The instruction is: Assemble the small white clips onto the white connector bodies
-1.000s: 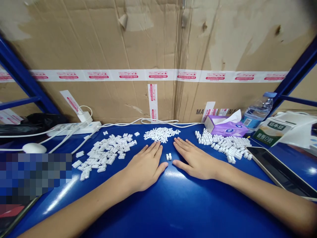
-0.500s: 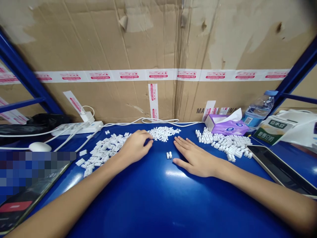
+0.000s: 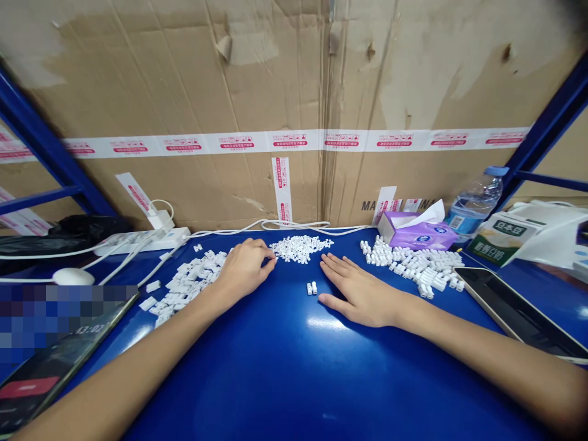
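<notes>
A cardboard wall (image 3: pixel 193 79) closed off the far side of the blue table (image 3: pixel 275 380), whose surface ran broadly between the two forearms toward the near edge. A dark-screened device (image 3: pixel 523 315) bounded the right side; a phone (image 3: pixel 32 389) lay at the left. The right hand (image 3: pixel 358 293) rested palm down, fingers outstretched, thumb spread away from them. The left hand (image 3: pixel 245 266) was curled, thumb and index finger close together; whether they pinched anything could not be told. The two hands stood apart, with blue surface between them. Right of the right hand spread a group of white connectors (image 3: pixel 418 266), reaching the tissue pack (image 3: pixel 418 233) behind. A left heap of white pieces (image 3: pixel 195 275) lay partly behind the left forearm. The central pile of tiny white parts (image 3: pixel 301 248) sat just beside the left fingertips, short of the back edge. Smallest, a white pair (image 3: pixel 312 288) lay near the right thumb.
</notes>
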`<state>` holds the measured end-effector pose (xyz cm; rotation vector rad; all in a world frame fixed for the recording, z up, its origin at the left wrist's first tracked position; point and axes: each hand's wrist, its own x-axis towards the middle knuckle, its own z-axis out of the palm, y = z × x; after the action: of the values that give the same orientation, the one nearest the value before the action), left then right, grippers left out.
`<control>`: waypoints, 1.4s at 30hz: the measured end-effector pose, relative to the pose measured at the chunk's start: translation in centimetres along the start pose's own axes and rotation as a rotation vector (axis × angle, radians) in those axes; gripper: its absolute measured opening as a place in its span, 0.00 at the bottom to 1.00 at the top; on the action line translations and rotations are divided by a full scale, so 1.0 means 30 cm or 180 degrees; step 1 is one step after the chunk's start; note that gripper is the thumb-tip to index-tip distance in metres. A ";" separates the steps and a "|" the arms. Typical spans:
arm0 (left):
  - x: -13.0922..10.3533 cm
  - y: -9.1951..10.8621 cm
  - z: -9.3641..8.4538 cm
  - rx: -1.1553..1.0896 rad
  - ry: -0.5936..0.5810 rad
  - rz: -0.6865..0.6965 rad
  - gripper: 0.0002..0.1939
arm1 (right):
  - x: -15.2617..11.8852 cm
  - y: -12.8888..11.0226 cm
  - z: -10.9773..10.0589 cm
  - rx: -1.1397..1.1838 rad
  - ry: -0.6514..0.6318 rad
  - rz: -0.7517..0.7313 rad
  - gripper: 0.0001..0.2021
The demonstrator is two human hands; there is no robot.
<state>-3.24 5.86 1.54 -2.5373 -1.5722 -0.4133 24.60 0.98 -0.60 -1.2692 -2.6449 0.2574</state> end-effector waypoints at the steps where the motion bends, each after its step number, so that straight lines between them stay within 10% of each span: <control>1: 0.000 0.003 -0.003 -0.0007 -0.0013 -0.0001 0.14 | 0.000 0.000 -0.001 0.0000 -0.0001 0.0003 0.42; 23: -0.075 0.173 -0.042 -0.1645 -0.0235 0.0333 0.11 | 0.004 -0.045 -0.010 0.0262 0.0648 -0.0448 0.15; 42: -0.072 0.194 -0.019 -0.2266 -0.0691 0.0164 0.12 | 0.003 -0.084 0.004 0.0517 0.0861 -0.0157 0.08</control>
<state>0.97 1.26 1.63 -3.2280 -1.6401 -0.8449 22.63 -0.51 -0.09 -1.1013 -2.3710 0.2664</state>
